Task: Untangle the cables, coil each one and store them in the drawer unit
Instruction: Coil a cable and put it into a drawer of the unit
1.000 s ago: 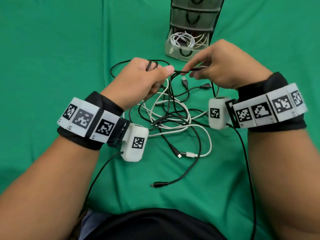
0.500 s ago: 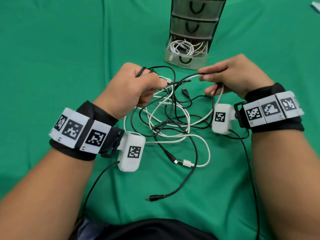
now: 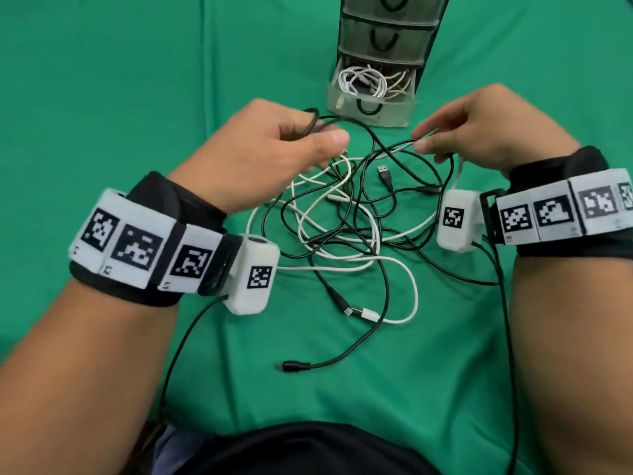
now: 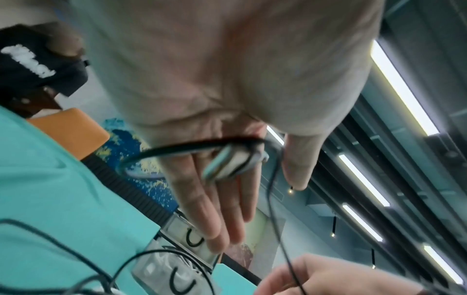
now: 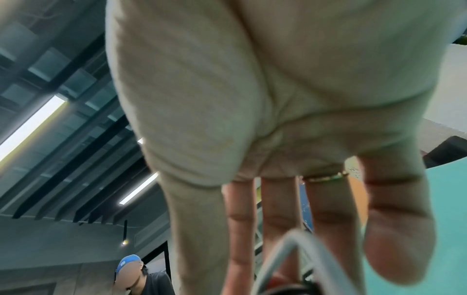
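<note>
While my left hand (image 3: 270,156) holds a black cable (image 3: 383,149) loop and my right hand (image 3: 479,132) pinches its run above the mid-frame tangle (image 3: 342,228), pulling apart could cinch a knot, or drag white cables toward the open drawer (image 3: 371,108) at upper centre.

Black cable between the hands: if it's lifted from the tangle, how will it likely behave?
The black cable sags between the left hand and right hand, so probably floppy. It weaves through the white cable, so it would likely drag that along.

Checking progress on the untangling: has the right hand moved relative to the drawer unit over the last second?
Yes. The right hand has drawn down and rightward from the drawer unit, widening its gap from the left hand.
</note>
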Demonstrator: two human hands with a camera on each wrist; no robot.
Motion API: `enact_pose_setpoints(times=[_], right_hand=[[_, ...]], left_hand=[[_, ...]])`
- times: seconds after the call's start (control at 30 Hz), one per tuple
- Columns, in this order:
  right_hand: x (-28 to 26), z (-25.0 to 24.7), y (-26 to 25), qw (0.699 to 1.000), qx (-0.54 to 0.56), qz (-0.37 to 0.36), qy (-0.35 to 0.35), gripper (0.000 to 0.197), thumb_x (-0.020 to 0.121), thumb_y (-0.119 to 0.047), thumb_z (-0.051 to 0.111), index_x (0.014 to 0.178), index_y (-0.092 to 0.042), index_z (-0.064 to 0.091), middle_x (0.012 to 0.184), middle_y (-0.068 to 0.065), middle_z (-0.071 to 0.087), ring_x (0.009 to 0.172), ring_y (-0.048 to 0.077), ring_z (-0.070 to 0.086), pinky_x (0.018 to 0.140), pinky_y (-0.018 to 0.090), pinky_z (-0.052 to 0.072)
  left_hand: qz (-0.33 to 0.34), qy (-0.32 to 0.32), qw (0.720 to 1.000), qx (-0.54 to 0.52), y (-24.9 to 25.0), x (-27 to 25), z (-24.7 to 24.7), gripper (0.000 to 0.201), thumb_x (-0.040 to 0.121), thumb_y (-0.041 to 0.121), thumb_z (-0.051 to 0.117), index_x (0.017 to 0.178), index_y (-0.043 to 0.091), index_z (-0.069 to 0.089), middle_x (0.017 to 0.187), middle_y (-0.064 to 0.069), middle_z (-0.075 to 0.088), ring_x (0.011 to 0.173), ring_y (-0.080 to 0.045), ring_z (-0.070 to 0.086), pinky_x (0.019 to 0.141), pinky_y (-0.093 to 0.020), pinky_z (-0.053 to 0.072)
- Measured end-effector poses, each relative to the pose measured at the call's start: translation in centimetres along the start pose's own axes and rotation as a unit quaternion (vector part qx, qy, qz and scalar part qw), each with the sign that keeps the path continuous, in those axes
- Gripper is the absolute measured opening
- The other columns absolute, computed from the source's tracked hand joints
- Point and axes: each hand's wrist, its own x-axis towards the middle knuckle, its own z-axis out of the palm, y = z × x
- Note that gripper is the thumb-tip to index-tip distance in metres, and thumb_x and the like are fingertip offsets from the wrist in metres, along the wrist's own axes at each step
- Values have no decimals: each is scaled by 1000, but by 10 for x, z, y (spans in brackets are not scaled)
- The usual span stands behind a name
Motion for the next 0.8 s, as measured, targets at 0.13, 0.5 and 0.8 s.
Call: enact_pose_setpoints(times=[0.13, 0.5, 0.8], right_hand=[[-8, -2, -12, 1000, -15, -21, 2, 29, 80, -47, 76, 104, -31, 74, 95, -8, 72, 93, 12, 66, 87, 26, 44], [6, 28, -19, 995, -75, -57, -40, 28, 101, -15, 50, 118, -25, 70, 121, -3, 68, 109, 12, 58, 92, 18, 35], [11, 32, -14, 993, -101, -43, -49, 23, 97, -20, 61, 117, -27, 70, 101, -2, 67, 79, 12, 57, 82, 19, 36]], left_hand=[[-2, 134, 989, 69, 9, 0, -3, 69, 86, 73, 48, 66, 11, 74, 52, 0, 65, 58, -27, 65, 64, -43, 55], [-193, 143, 929, 281, 15, 9, -23, 55, 85, 60, 47, 61, 17, 72, 57, 0, 54, 73, -32, 56, 74, -39, 46], [-65, 178, 945, 266, 30, 9, -10, 34, 90, 42, 57, 116, 22, 52, 124, -3, 45, 116, -23, 47, 99, -36, 38]])
